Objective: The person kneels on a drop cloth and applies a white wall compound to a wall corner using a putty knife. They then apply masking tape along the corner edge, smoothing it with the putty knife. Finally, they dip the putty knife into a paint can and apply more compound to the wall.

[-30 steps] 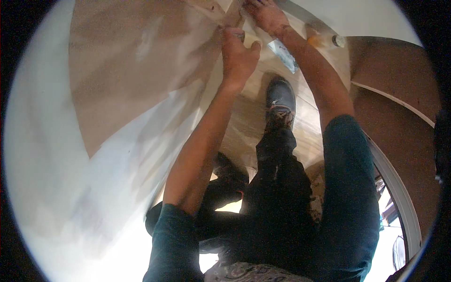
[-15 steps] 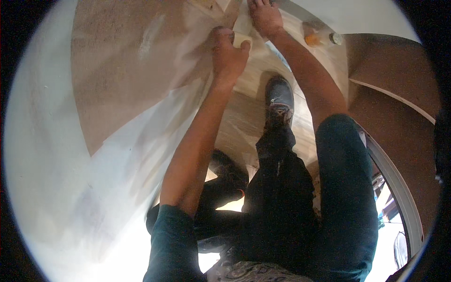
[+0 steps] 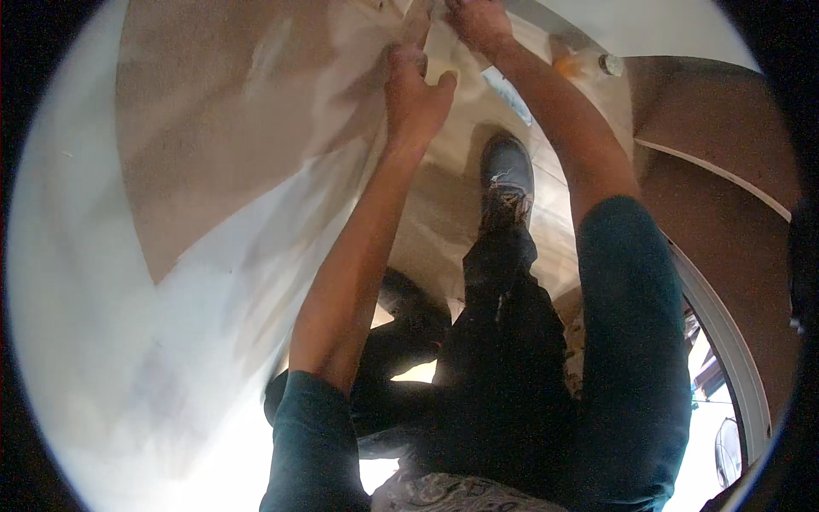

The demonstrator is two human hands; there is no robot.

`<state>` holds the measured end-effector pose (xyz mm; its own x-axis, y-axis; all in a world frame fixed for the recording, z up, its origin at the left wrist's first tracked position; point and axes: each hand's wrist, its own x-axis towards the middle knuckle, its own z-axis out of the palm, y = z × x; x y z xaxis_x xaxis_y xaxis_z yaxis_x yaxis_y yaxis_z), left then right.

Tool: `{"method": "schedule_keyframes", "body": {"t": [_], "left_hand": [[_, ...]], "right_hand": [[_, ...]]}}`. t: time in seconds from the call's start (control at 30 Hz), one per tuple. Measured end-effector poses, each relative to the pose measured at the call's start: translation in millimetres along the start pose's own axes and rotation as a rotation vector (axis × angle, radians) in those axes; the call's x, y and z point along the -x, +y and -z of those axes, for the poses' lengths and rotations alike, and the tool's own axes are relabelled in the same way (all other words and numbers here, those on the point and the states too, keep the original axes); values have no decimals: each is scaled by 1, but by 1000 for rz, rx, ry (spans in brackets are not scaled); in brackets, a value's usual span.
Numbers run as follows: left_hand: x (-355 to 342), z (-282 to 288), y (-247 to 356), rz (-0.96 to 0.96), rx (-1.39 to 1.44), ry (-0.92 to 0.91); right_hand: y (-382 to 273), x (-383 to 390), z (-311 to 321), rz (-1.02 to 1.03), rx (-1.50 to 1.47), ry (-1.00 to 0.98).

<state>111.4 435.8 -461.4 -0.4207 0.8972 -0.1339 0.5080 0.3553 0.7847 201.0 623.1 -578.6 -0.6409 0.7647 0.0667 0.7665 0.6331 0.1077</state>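
Note:
My left hand (image 3: 418, 100) is closed, with its fingers curled at the lower end of a narrow wooden strip (image 3: 418, 24) and its thumb out to the right. Close by at the upper edge, my right hand (image 3: 482, 26) has its fingers bent together near the strip's top. What they pinch is too small to make out. To the left of the strip spreads a large brown sheet (image 3: 230, 111) on a pale, glossy surface (image 3: 94, 282).
Below my hands, a dark shoe (image 3: 508, 166) stands on the light wood floor (image 3: 435, 205). Beside my right forearm lie a pale blue-white slip (image 3: 507, 96) and a bottle with a light cap (image 3: 610, 65), partly covered by the arm. Brown panels (image 3: 708, 119) line the right side.
My right hand has shifted slightly down and left, nearer the strip. Its forearm now covers more of the bottle and uncovers more of the slip. My left hand stays nearly in place.

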Motion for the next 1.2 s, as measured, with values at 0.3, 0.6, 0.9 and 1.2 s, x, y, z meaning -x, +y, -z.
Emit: {"method": "schedule_keyframes", "body": {"t": [0.3,0.6,0.9,1.2], "left_hand": [[-1,-1,-9,72,49,0],[-11,-3,-35,38,198,-31],[-13,9,-29,7,207,-42],[-16,2,-38,24,301,-54]], "right_hand": [[0,-11,-54,-91,-137,33],[2,-8,-4,-118,-89,-109],[15,14,9,-340,-466,-188],[18,21,44,-312,-518,-189]]}}
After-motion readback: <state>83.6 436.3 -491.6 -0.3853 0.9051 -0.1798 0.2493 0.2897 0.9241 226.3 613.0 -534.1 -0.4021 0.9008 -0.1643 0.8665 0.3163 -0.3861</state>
